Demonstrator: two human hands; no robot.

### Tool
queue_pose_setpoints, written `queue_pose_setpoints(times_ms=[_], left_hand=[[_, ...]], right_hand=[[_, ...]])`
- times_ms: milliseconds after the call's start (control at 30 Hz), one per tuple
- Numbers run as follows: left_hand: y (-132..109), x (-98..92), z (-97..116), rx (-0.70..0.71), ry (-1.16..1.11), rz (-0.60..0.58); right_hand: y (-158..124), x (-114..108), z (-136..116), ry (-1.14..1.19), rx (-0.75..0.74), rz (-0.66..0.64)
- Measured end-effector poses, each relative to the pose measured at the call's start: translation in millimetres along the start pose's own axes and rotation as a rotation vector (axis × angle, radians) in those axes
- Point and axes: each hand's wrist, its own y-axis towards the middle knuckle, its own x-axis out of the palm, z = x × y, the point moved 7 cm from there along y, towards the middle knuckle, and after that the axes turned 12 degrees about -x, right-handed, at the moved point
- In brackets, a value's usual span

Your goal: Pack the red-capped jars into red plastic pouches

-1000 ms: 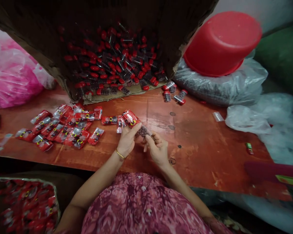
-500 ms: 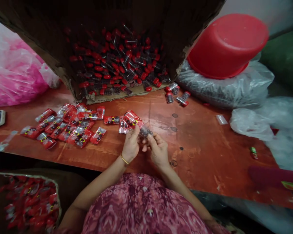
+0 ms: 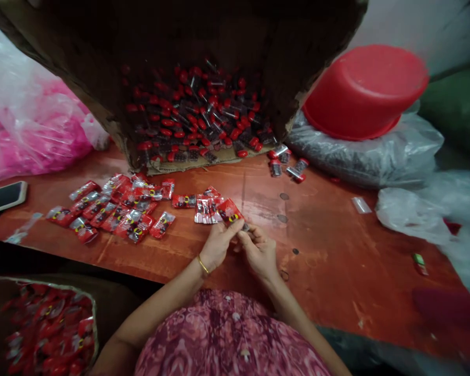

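Between my two hands is a small red packet with a yellow mark, tilted above the table. My left hand, with a gold bracelet at the wrist, pinches its lower edge with the thumb. Close beside it, my right hand has its fingers closed at the packet's lower end; a dark bit shows between the fingertips, mostly hidden. Just behind my hands lie flat red-and-silver packets. To the left is a spread of filled red packets.
A cardboard box on its side holds many small red-capped clear containers; several lie outside it. At right, a red tub tops a plastic bag. A phone lies left. Below, another box holds red packets.
The dark, clear-sided piece that showed between my hands is now mostly covered by the packet and fingers. My hands have drawn closer together. The whole view has shifted slightly.
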Motion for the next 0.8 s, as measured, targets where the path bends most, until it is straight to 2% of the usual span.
queue_pose_setpoints(times_ms=[133,233,333,433,500,567,633,800], left_hand=[[-4,-0.1,-2,-0.094,-0.105,-0.065],[-8,-11.1,6,-0.121,-0.112,-0.055],[-12,-43.5,26,-0.049,-0.177,0.098],[-25,-88.0,52,0.126,-0.382,0.298],[-35,-111.9,62,0.233,-0.53,0.374],[-43,-125.4,61,0.266,-0.64,0.394],[-46,-130.3,52,0.224,-0.712,0.396],[-44,-137.0,27,0.1,-0.699,0.468]], right_hand=[[12,0,0,-0.098,-0.131,-0.045],[22,6,-5,-0.233,-0.27,-0.138],[37,10,-10,-0.376,-0.375,-0.206],[66,15,-15,-0.531,-0.422,-0.266],[92,30,-23,-0.661,-0.499,-0.32],[119,58,-34,-0.797,-0.635,-0.393],[145,98,-45,-0.918,-0.769,-0.469],[195,230,-65,-1.063,-0.998,-0.682]])
